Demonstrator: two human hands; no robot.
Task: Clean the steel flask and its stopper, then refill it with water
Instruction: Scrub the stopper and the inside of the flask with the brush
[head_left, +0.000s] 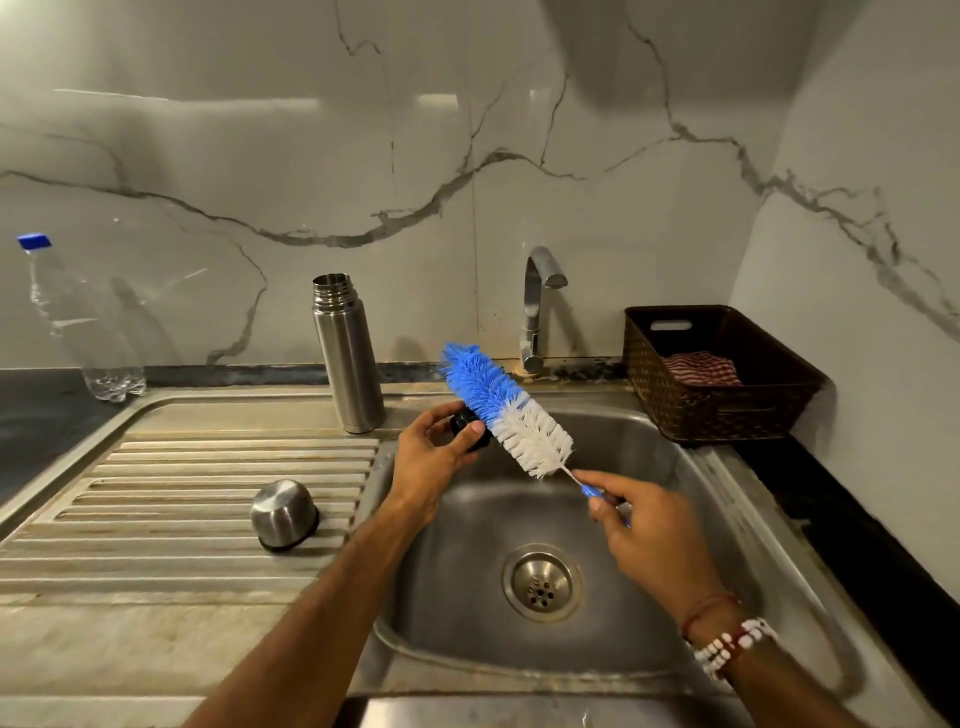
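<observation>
The steel flask (347, 358) stands upright and uncapped at the back of the drainboard, left of the basin. Over the basin's left edge, my left hand (431, 462) holds the black stopper (470, 428). My right hand (644, 525) grips the blue handle of a bottle brush (506, 410). Its blue and white bristles lie against the stopper. The flask's steel cup lid (284, 514) rests upside down on the ribbed drainboard.
The steel sink (691, 483) has a drain (541, 583) at its middle and a tap (537, 306) behind it. A clear plastic bottle with a blue cap (78, 322) stands far left. A brown woven basket (722, 410) holding a striped cloth sits at the right.
</observation>
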